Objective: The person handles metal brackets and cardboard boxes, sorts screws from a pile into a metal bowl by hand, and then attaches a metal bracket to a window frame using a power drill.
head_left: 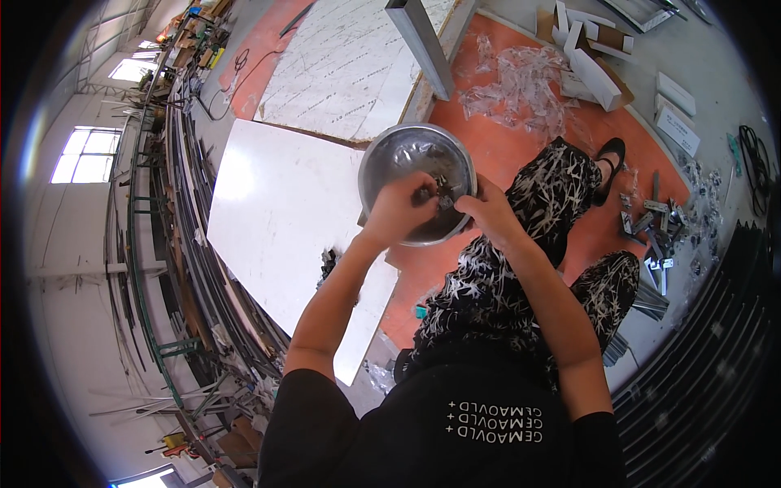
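Observation:
A round metal bowl (376, 159) sits in front of me, partly over the corner of a white board (281, 191). Small dark pieces (443, 189) lie inside it, too small to name. Over the bowl, my left hand (400, 210) is closed with its fingers curled; what they pinch is hidden. My right hand (490, 213) grips the bowl's right rim, thumb reaching inward and the other fingers mostly hidden beyond the edge. On the board beside my left forearm is a little heap of dark small parts (328, 262).
A printed-film panel (333, 69) and an upright grey metal profile (423, 49) stand beyond the bowl. Clear plastic scraps (521, 89) and opened cartons (594, 69) litter the floor. Metal brackets (651, 220) and black profiles (691, 358) lie at right; long bars (195, 220) line the left.

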Action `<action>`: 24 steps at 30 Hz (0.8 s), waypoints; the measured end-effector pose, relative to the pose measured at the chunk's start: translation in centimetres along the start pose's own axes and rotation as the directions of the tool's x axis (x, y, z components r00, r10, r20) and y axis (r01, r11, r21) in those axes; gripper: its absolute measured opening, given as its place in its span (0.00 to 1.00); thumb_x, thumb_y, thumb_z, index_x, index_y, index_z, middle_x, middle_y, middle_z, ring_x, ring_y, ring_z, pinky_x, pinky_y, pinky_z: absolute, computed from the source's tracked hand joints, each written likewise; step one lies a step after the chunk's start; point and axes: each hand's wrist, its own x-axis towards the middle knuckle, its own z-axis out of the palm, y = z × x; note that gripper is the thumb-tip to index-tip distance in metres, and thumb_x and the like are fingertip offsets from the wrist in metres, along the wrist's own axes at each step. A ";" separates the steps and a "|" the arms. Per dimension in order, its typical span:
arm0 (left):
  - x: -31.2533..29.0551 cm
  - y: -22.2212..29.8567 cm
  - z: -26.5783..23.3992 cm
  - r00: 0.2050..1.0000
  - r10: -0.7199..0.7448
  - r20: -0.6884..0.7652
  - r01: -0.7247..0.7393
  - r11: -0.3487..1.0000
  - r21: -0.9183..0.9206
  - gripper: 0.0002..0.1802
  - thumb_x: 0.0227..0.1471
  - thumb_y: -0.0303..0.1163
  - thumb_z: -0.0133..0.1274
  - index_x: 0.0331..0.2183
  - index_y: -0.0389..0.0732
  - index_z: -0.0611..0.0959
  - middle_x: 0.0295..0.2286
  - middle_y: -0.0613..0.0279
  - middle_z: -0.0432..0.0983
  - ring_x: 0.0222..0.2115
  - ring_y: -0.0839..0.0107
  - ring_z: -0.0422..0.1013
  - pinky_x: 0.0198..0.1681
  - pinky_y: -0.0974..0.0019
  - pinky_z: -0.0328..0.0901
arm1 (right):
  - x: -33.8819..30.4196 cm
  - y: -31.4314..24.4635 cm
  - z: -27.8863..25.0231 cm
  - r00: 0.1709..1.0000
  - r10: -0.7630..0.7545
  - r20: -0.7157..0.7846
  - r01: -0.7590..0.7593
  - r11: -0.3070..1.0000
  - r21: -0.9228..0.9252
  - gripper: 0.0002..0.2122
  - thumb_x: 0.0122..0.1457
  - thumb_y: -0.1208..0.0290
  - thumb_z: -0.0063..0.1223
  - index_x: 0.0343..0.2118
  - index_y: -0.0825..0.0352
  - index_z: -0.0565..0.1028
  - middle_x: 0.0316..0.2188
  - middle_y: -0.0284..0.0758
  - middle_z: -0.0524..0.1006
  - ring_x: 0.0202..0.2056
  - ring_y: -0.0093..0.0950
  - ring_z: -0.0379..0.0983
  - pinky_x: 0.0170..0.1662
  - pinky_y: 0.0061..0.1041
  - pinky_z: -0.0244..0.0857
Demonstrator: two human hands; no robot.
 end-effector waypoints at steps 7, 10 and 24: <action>0.4 -0.6 -0.4 0.995 -0.098 -0.019 0.090 0.962 -0.256 0.08 0.47 0.27 0.59 0.31 0.38 0.77 0.27 0.72 0.72 0.28 0.83 0.65 0.32 0.76 0.62 | -0.1 -0.1 0.1 1.000 -0.014 -0.003 0.014 1.000 -0.003 0.22 0.49 0.77 0.49 0.50 0.74 0.66 0.32 0.36 0.75 0.26 0.26 0.75 0.24 0.24 0.71; 0.2 0.3 0.6 0.999 -0.046 0.006 0.046 0.989 -0.140 0.11 0.45 0.27 0.60 0.33 0.38 0.77 0.27 0.67 0.74 0.28 0.79 0.67 0.34 0.73 0.64 | 0.1 0.0 -0.1 1.000 -0.016 0.015 0.016 1.000 -0.017 0.22 0.49 0.77 0.48 0.49 0.74 0.66 0.32 0.37 0.75 0.25 0.25 0.74 0.24 0.24 0.71; -0.2 0.8 2.2 0.997 -0.068 -0.040 0.072 0.990 0.119 0.19 0.42 0.30 0.63 0.37 0.34 0.76 0.30 0.49 0.76 0.31 0.57 0.74 0.36 0.61 0.67 | 0.0 0.3 0.1 1.000 -0.019 -0.004 0.019 0.999 -0.043 0.20 0.49 0.78 0.47 0.48 0.74 0.69 0.31 0.35 0.75 0.24 0.20 0.71 0.22 0.18 0.66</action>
